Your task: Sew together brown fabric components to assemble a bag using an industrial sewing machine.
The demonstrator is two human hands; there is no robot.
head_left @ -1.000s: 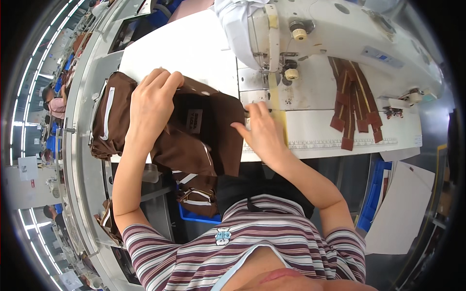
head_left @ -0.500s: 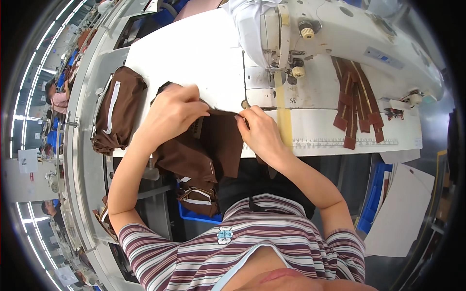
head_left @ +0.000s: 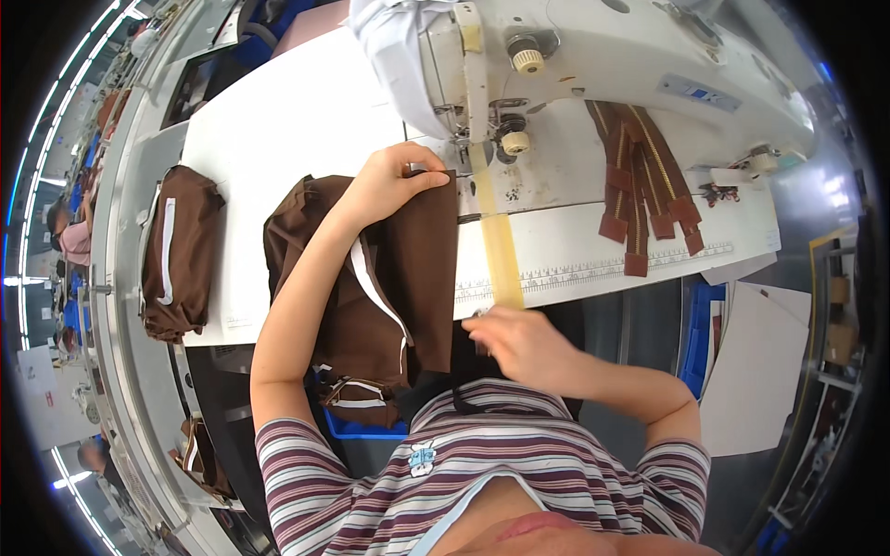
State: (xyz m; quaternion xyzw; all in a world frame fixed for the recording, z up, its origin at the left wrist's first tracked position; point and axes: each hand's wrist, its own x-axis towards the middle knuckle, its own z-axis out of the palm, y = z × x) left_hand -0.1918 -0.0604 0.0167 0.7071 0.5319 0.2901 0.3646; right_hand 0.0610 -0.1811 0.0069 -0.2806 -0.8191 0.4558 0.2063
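A brown fabric piece [head_left: 425, 287] with a white strip [head_left: 375, 289] lies over the table's front edge, partly hanging down. My left hand [head_left: 394, 185] rests at its far right corner, thumb and fingers closed on the edge. My right hand [head_left: 528, 350] is just off the table's front edge, beside the fabric and apart from it. Its fingers are curled round something small and dark that I cannot make out. Ahead of my left hand stands the sewing machine [head_left: 640, 57], its needle area partly hidden by a hanging white cloth [head_left: 394, 56].
Brown zipper strips [head_left: 640, 176] lie on the right of the table. A brown sewn bundle [head_left: 184, 250] sits at the left. Yellow tape [head_left: 501, 259] crosses a ruler strip [head_left: 575, 276]. A blue bin [head_left: 362, 428] below holds brown pieces; white boards [head_left: 756, 380] stand at right.
My left hand has moved right along the fabric to its far corner. My right hand has left the fabric and drawn back toward me. The fabric now lies flatter, showing its white strip.
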